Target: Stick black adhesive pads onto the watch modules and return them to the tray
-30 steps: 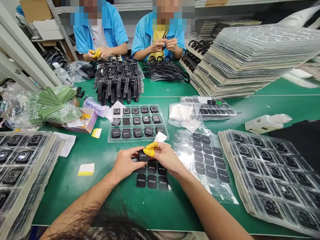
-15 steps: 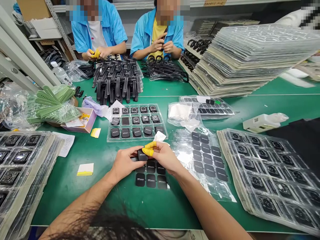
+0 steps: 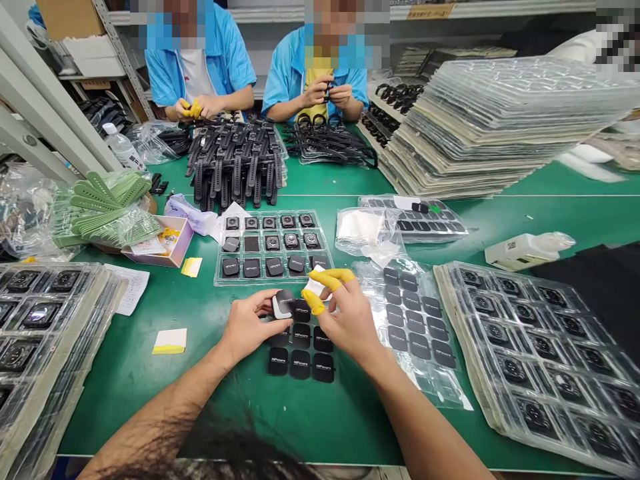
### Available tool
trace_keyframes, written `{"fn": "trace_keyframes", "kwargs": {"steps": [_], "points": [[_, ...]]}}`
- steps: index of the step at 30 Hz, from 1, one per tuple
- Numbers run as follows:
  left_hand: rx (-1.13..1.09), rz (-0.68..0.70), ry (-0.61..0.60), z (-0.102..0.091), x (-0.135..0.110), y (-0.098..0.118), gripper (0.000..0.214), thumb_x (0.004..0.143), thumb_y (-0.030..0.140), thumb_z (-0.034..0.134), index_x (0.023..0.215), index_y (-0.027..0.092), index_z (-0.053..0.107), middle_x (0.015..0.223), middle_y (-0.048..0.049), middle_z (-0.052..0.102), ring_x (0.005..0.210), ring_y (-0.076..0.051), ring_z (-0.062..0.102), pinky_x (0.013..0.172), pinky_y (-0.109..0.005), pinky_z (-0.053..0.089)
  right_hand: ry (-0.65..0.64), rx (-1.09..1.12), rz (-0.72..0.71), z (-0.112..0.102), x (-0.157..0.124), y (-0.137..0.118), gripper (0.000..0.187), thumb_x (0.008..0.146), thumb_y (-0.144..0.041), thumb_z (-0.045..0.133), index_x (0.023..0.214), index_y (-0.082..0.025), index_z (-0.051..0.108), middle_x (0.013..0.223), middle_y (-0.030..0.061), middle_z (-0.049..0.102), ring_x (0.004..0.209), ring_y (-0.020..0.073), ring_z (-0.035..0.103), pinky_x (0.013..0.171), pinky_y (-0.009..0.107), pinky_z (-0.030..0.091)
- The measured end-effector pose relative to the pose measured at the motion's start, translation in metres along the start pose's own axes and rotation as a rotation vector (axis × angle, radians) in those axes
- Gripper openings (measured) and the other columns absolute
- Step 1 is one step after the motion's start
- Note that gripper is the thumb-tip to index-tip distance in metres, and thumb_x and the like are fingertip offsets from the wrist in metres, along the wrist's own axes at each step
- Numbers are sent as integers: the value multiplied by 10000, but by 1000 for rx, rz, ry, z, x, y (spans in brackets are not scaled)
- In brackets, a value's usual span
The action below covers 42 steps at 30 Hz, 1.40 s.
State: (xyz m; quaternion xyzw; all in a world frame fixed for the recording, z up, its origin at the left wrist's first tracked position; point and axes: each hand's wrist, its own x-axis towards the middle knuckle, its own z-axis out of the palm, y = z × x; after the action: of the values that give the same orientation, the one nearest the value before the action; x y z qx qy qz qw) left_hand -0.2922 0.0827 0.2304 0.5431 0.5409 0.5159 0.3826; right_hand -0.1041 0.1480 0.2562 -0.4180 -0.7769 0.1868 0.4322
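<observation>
My left hand [image 3: 254, 325] is closed around a square smartwatch body [image 3: 281, 307] with a light-coloured side. A black film printed "HiFuture" covers its face and sticks out past one edge. To the right, my right hand [image 3: 345, 310] wears yellow finger covers, its thumb and fingertips apart. A white tissue [image 3: 314, 287] shows between those fingertips; whether they touch it is unclear. Below both hands lies a sheet of black square films [image 3: 301, 364], partly hidden by them. Beyond is a clear compartment tray [image 3: 216, 280] of watch bodies, some under black films.
Another film sheet [image 3: 415, 320] lies on the right. Stacked watch trays stand at the left [image 3: 107, 293] and right [image 3: 453, 307]. A white bottle [image 3: 523, 252] lies behind the right stack. Across the table, two people in blue work behind piled black watch straps [image 3: 235, 160].
My right hand has moved off the watch body toward the right, and its fingers have spread. The watch body in my left hand now tilts, showing its pale side.
</observation>
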Motion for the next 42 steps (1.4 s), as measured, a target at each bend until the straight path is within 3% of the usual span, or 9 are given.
{"fn": "trace_keyframes", "kwargs": {"steps": [3,6,9,14,17,20,27,42], "points": [[21,32,21,-1,1,-2,479,720,219,797,1189,205,699,1027,-36,794,950,-203,759,930,-347,618,-74,118,134,4,-2,-2,404,883,-469,634,1204,-224,664,1078,101,638,751,177,591,599,318,478],[113,105,38,-1,0,-3,458,730,209,781,1183,223,712,1079,-26,786,956,-204,754,946,-345,612,-241,315,404,14,-3,-2,421,839,-520,678,1130,-216,678,899,45,663,609,136,549,534,288,448],[190,142,38,0,-1,-4,446,738,218,773,1180,251,724,1128,-19,776,965,-219,750,966,-352,604,-312,464,536,18,-3,-2,409,757,-506,765,1023,-203,697,747,-2,645,510,99,479,483,259,401],[185,89,59,1,-1,-3,472,725,215,771,1193,226,715,1058,-33,788,920,-208,756,930,-338,616,-262,653,582,12,-1,-9,381,661,-467,845,904,-202,716,869,23,690,571,90,499,483,236,408],[174,68,69,1,0,-3,496,706,191,768,1198,205,712,1030,-38,792,910,-195,758,929,-337,618,-253,716,615,11,-1,-13,366,618,-453,873,840,-205,719,856,29,701,700,137,595,635,268,512],[164,75,58,1,0,-4,511,690,198,780,1197,200,715,1004,-32,795,891,-197,762,923,-355,625,-260,726,643,17,-2,-13,369,595,-433,890,827,-203,717,841,39,716,799,183,643,750,313,541],[169,76,54,1,0,-3,506,694,228,809,1191,193,720,984,-31,797,883,-207,765,920,-363,632,-254,773,702,25,-5,-12,392,560,-414,906,813,-194,704,836,46,721,794,191,651,749,327,545],[169,73,53,0,-2,-2,482,718,232,791,1192,193,717,1024,-27,795,904,-200,761,928,-338,625,-231,770,693,28,-7,-12,370,574,-388,896,808,-195,684,810,39,717,761,183,648,737,321,538]]}}
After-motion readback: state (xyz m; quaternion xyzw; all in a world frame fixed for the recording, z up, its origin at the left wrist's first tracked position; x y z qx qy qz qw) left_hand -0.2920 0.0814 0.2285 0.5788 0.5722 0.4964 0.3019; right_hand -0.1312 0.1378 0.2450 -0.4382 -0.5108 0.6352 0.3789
